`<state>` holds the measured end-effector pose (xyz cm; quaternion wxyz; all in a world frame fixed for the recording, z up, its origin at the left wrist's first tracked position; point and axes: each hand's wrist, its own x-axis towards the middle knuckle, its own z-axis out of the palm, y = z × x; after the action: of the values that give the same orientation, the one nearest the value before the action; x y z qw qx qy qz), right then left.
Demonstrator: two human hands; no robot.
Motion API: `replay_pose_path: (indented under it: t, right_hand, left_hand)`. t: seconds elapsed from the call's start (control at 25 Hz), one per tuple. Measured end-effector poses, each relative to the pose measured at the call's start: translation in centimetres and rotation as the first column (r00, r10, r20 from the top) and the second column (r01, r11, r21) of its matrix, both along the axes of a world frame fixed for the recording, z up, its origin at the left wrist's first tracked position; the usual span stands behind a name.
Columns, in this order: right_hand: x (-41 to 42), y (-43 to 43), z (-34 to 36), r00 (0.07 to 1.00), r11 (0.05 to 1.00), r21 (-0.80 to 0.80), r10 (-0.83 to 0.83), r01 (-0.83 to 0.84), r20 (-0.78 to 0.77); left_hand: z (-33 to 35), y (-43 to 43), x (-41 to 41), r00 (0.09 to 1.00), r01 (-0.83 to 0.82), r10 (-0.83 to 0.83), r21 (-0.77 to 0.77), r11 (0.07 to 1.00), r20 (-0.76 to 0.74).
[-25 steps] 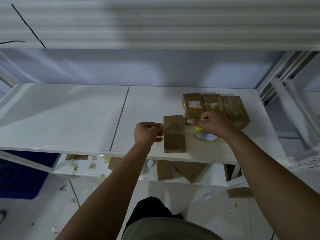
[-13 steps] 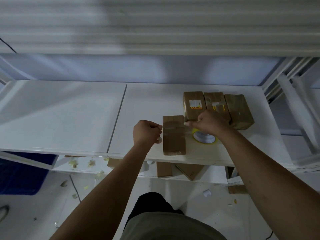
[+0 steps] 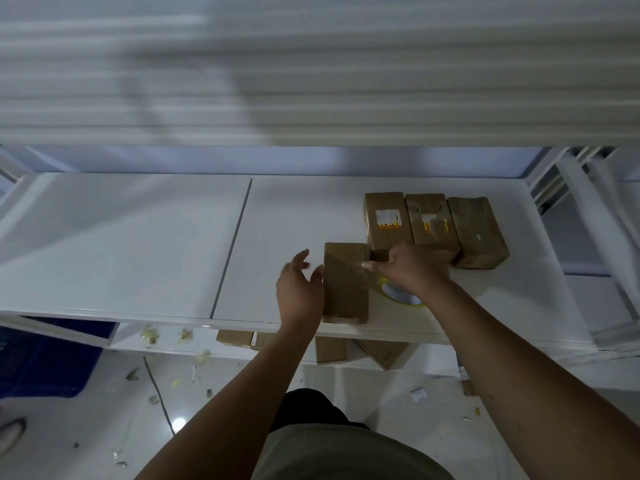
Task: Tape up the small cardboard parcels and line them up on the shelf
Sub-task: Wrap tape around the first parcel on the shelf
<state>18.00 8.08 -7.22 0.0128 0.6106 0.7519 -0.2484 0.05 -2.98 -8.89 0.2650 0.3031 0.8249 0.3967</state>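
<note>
The shelf (image 3: 138, 237) is plain white. On it, the parcel (image 3: 344, 289) at the front edge is brown cardboard; the three parcels behind it are brown too, and two carry white labels (image 3: 387, 218) with orange-yellow print. The tape roll (image 3: 403, 296) beside the front parcel is yellow with a pale core. Below the shelf's left end sits a dark blue crate (image 3: 45, 362).

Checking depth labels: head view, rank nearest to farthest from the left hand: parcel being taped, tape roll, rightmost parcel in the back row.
1. Parcel being taped: right beside the left hand, fingertips at its left edge.
2. Tape roll: just past that parcel on its right, partly under the right hand.
3. Rightmost parcel in the back row: far right, toward the shelf's back.
</note>
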Motion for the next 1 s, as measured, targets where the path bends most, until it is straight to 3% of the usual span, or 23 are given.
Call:
replay_pose_path:
  t: [0.16, 0.36, 0.44, 0.52, 0.56, 0.64, 0.72, 0.84, 1.0]
  right_hand:
    - [0.1, 0.1, -0.4, 1.000, 1.000, 0.012, -0.011, 0.011, -0.012]
    - [-0.2, -0.1, -0.8, 1.000, 1.000, 0.027, -0.004, 0.004, 0.005]
    - [-0.1, -0.2, -0.6, 0.999, 1.000, 0.015, 0.003, -0.002, -0.037]
    - [0.0, -0.4, -0.2, 0.999, 0.999, 0.033, 0.021, -0.019, -0.034]
    - [-0.1, -0.5, 0.0, 1.000, 0.999, 0.044, 0.027, -0.027, -0.009]
    - [0.2, -0.9, 0.5, 1.000, 0.998, 0.060, 0.020, -0.019, -0.010]
    - [1.6, -1.0, 1.1, 0.980, 1.000, 0.017, 0.003, 0.000, -0.200]
    - [5.7, -1.4, 1.2, 0.862, 0.983, -0.158, 0.003, -0.096, -0.507]
    - [9.8, -1.9, -0.4, 0.809, 0.939, -0.317, -0.080, -0.135, -0.582]
  left_hand:
    - [-0.1, -0.6, 0.7, 0.996, -0.049, 0.051, 0.026, 0.998, -0.071]
    - [-0.1, -1.6, 2.3, 0.953, 0.093, -0.151, -0.222, 0.971, -0.261]
    - [0.0, -1.7, 2.8, 0.848, 0.178, -0.296, -0.289, 0.941, -0.440]
    - [-0.2, -1.7, 3.5, 0.642, 0.366, -0.443, -0.257, 0.894, -0.625]
    - [-0.6, -1.8, 3.8, 0.565, 0.488, -0.516, -0.243, 0.838, -0.644]
    - [-1.4, -2.1, 4.0, 0.523, 0.610, -0.613, -0.243, 0.755, -0.593]
    - [-2.4, -2.3, 3.5, 0.494, 0.627, -0.644, -0.274, 0.729, -0.584]
    - [-3.0, -2.3, 2.9, 0.447, 0.639, -0.664, -0.305, 0.706, -0.599]
    - [-3.4, -2.1, 3.1, 0.436, 0.639, -0.654, -0.299, 0.709, -0.618]
